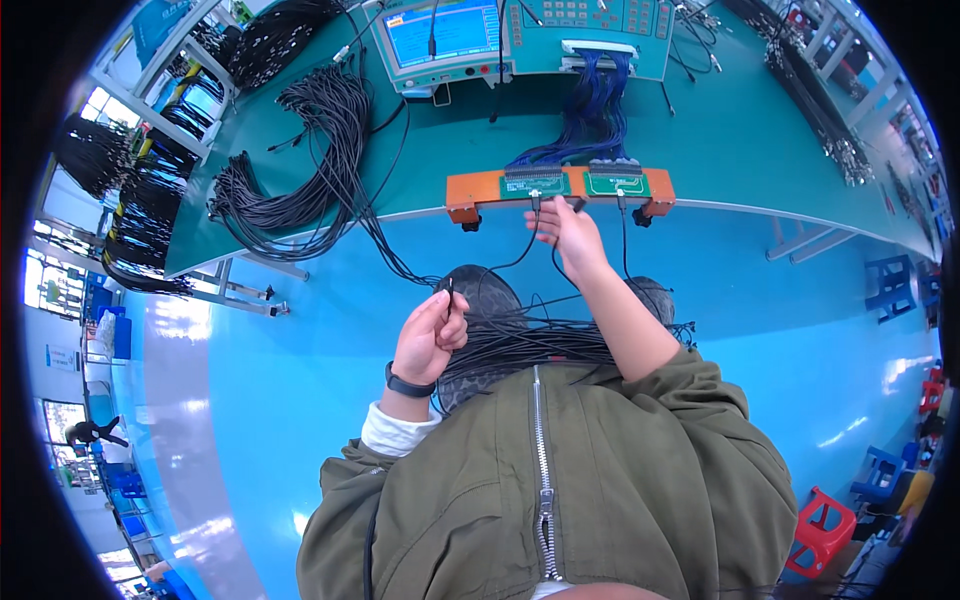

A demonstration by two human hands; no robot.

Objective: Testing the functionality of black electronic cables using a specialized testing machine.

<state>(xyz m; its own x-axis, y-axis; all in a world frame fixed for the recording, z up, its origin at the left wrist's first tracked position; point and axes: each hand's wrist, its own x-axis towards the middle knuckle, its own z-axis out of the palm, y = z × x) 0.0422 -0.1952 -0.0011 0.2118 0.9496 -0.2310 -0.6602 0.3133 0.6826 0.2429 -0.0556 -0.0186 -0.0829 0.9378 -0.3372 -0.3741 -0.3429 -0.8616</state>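
My left hand (432,330), with a dark band on its wrist, pinches the plug end of a black cable (451,290) upright above my lap. My right hand (575,238) is at the bench's front edge, its fingers curled around another black cable whose dark plug (580,205) shows at the fingertips. Right beside these fingers, a cable plug (535,201) sits in the left green circuit board (520,187). A second cable plug (621,198) is in the right green board (603,184). Both boards are mounted on an orange block (462,190).
A bundle of black cables (560,345) lies across my lap, and a larger coil (335,120) rests on the green bench (440,140). Blue-purple wires (595,105) link the boards to a tester with a screen (445,35). Cables hang from a rack at left; a red stool (825,530) stands right.
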